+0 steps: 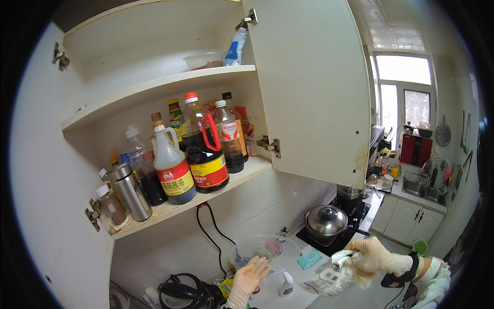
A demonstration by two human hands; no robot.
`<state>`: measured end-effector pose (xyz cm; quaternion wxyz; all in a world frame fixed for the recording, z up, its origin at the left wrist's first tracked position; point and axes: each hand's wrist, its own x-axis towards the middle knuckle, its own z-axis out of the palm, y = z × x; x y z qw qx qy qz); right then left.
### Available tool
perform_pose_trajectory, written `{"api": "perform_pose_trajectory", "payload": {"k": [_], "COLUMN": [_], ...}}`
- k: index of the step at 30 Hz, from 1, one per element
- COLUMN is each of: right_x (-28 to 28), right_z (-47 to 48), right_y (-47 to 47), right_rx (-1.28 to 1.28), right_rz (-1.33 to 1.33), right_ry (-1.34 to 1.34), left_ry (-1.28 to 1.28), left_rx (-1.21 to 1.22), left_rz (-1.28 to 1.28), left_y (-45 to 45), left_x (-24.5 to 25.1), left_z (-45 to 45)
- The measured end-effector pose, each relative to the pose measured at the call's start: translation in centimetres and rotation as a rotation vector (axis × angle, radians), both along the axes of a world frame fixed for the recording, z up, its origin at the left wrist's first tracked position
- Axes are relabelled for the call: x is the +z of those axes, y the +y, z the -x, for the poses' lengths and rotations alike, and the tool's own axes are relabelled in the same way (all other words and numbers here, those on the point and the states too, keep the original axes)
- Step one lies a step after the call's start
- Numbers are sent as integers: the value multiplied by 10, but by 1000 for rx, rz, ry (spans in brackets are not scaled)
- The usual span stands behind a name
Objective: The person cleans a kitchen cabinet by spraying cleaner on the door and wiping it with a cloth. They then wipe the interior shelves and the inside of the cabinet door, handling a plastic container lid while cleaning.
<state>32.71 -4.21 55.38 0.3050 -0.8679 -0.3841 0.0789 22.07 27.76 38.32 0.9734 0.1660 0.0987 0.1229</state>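
My left hand (250, 276) wears a pale disposable glove. It is held palm up with the fingers stretched out and nothing in it, in front of a clear plastic basin (285, 264). My gloved right hand (368, 257) grips the gathered top of a clear plastic packet (330, 280) with print on it, along with some crumpled white material. A small white spray bottle (286, 284) stands on the white countertop (305, 298) between my hands. Behind it lies a teal packet (309, 258).
An open wall cabinet holds soy sauce bottles (175, 179) and a steel flask (133, 193) on its lower shelf (247, 174). Its door (312, 89) swings out at right. A lidded pan (326, 221) sits on the stove. A black kettle (185, 289) stands at lower left.
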Motion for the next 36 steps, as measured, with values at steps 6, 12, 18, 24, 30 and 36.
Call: {"api": "perform_pose_trajectory", "payload": {"k": [6,12,18,24,30,36], "right_x": [-117,-206,-283,-343,-409,-445], "right_z": [3,6,16,29,29,27], "right_y": [-46,-82,-110,-122,-117,-105], "right_rx": [-368,-508,-666,-685,-695,-742], "right_rz": [157,297,450,524,570,500], "right_ry": [157,59,172,272,351,404], "left_ry": [66,70,113,147,201,216], "left_rx": [-21,-74,-108,-131,-111,-104], "left_rz": [-8,-95,-94,-47,-81,-43], "left_y": [6,6,7,-3,-11,-12], "left_x": [-4,-8,-21,-21,-16,-16], "left_z": [-5,-3,-2,-1,-3,-4]}}
